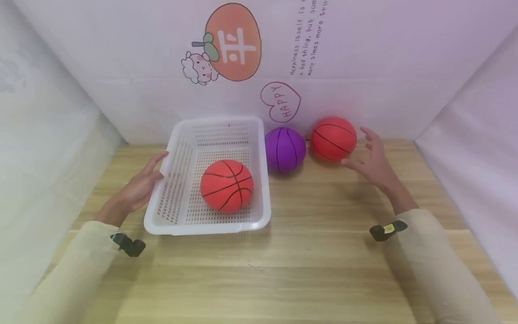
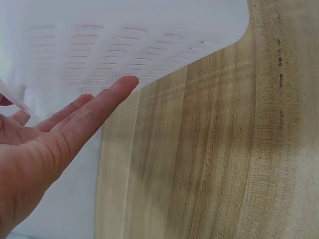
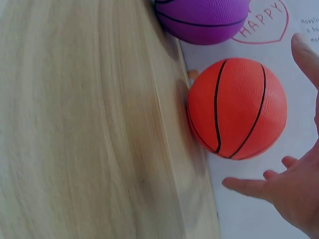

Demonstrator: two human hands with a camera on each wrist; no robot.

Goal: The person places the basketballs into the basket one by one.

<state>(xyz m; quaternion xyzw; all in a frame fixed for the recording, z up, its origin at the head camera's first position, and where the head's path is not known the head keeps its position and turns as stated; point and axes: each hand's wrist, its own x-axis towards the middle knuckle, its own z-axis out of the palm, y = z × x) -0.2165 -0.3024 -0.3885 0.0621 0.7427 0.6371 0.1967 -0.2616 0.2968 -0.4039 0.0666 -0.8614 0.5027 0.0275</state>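
Note:
A white plastic basket with slotted walls stands on the table, holding a red toy basketball. My left hand is at its left side, with a fingertip at the rim. In the left wrist view, straight fingers extend along the outer wall. To the right of the basket sits a purple ball, and beside that another red toy basketball near the back wall. My right hand is just right of this ball, thumb and fingers spread. A gap shows between them in the right wrist view.
White cloth walls surround the wooden table at the back and both sides. The back cloth carries printed cartoon figures and lettering. Small dark cameras are strapped to both sleeves.

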